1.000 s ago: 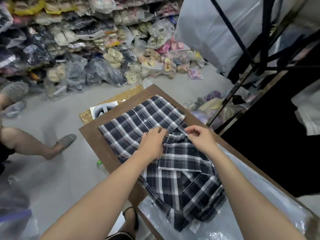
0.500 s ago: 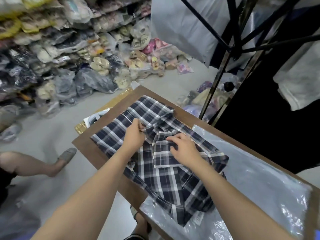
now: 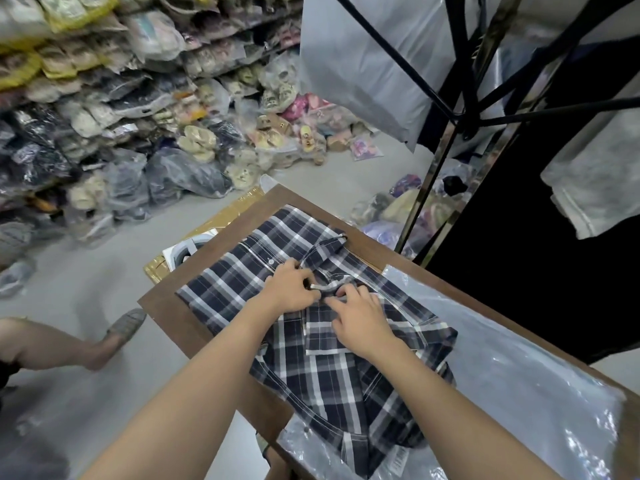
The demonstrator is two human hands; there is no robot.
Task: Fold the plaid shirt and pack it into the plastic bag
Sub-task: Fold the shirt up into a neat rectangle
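The left hand (image 3: 289, 292) and right hand (image 3: 362, 322) pinch the plaid shirt (image 3: 332, 382), fingers (image 3: 348, 292) partly hidden in folds.

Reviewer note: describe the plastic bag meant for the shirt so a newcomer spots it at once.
Find the brown table. On its right half, partly under the plaid shirt, lies the clear plastic bag. Unlike the bulging bags piled on the floor, it lies flat.

A brown desk (image 3: 166, 306) fills the lower middle, bagged slippers (image 3: 138, 116) pile across the upper left, another person's leg (image 3: 52, 344) in a grey slipper (image 3: 126, 325) enters at left, and a black rack (image 3: 464, 81) stands upper right.
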